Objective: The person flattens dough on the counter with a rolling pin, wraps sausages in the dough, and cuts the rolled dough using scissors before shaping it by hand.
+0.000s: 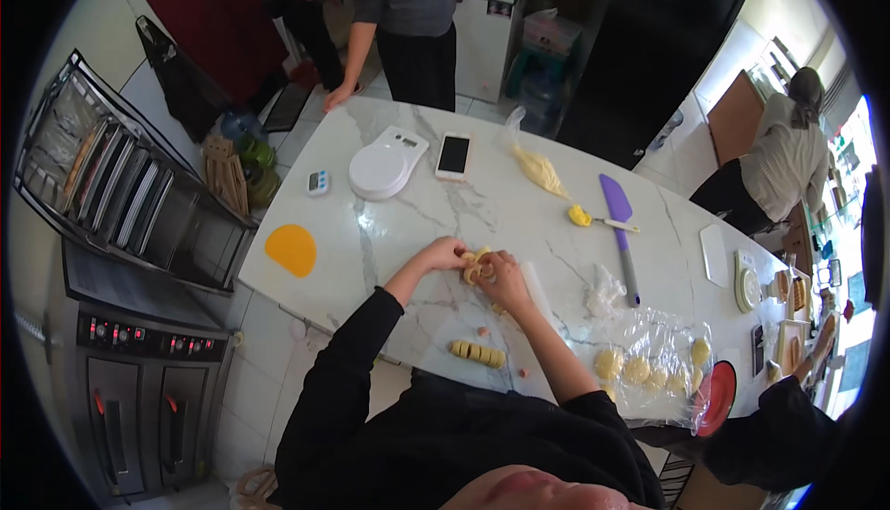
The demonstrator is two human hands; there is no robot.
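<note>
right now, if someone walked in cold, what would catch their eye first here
Mid-table, the left hand and right hand meet around a small piece of yellow dough on the white marble table. Nearer the person lies a ridged dough log, and to the right, dough balls sit on clear plastic wrap. Bright colours also stand out: an orange scraper at the left edge and a purple spatula farther right.
</note>
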